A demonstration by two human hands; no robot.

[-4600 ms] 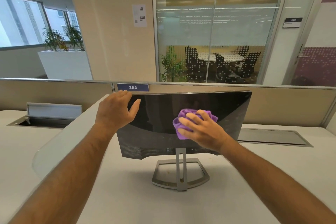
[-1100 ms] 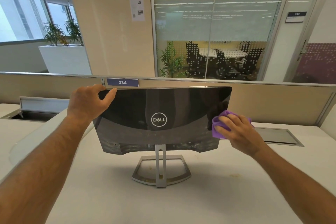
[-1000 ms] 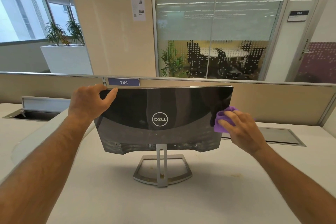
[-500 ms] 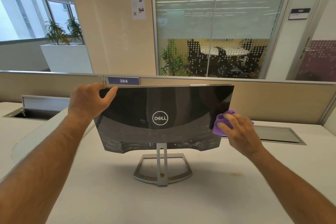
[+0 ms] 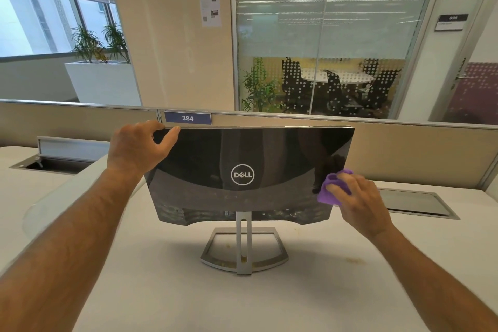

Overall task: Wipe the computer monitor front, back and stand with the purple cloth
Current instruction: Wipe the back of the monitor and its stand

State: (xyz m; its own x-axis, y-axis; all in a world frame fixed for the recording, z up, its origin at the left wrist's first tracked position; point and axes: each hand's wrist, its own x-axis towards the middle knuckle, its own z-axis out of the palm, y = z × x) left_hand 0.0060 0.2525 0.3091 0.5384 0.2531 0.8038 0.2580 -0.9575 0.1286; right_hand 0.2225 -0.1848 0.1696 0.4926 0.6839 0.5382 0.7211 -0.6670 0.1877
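Note:
The computer monitor [image 5: 242, 153] stands on the white desk with its glossy black back and round logo facing me. Its silver stand [image 5: 244, 248] rests on the desk below. My left hand [image 5: 137, 148] grips the monitor's top left corner. My right hand [image 5: 358, 202] holds the bunched purple cloth [image 5: 327, 193] pressed against the back panel's lower right edge. The screen side is hidden from me.
A beige partition [image 5: 404, 148] with a blue 384 label [image 5: 187, 118] runs behind the desk. Recessed cable trays sit in the desk at the right [image 5: 415, 203] and at the left with its lid raised [image 5: 51, 163]. A small stain [image 5: 354, 260] marks the desk near the stand.
Since 4.6 s ago the cloth has gone from the panel's middle to its right edge. Over the last second it slid slightly down that edge. My left hand stays on the corner.

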